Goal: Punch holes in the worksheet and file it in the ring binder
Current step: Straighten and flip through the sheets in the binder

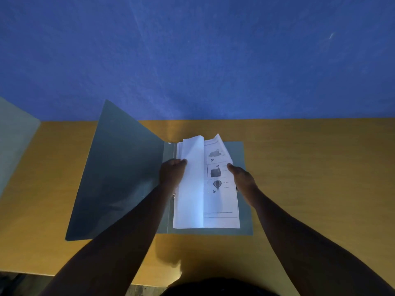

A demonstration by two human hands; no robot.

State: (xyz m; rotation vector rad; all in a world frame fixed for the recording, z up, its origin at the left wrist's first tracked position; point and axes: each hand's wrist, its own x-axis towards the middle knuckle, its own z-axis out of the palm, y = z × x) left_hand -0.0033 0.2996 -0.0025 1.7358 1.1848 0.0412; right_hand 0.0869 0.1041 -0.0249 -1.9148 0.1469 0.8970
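Note:
A grey-green ring binder (119, 178) lies open on the yellow table, its front cover tilted up to the left. Inside it lies a stack of white sheets. The printed worksheet (220, 182) with a cloud, a house and a balloon faces up on the right. A white page (192, 189) is folded over leftward across the stack. My left hand (172, 174) grips this folded page at its left edge near the spine. My right hand (242, 180) holds the worksheet's right edge, and its upper right corner curls up. The binder rings are mostly hidden by the paper.
The wooden table (320, 178) runs up to a blue wall (192, 50) at the back. A pale green panel (15, 142) stands at the far left. The table's near edge is close to my body at the bottom. No hole punch is in view.

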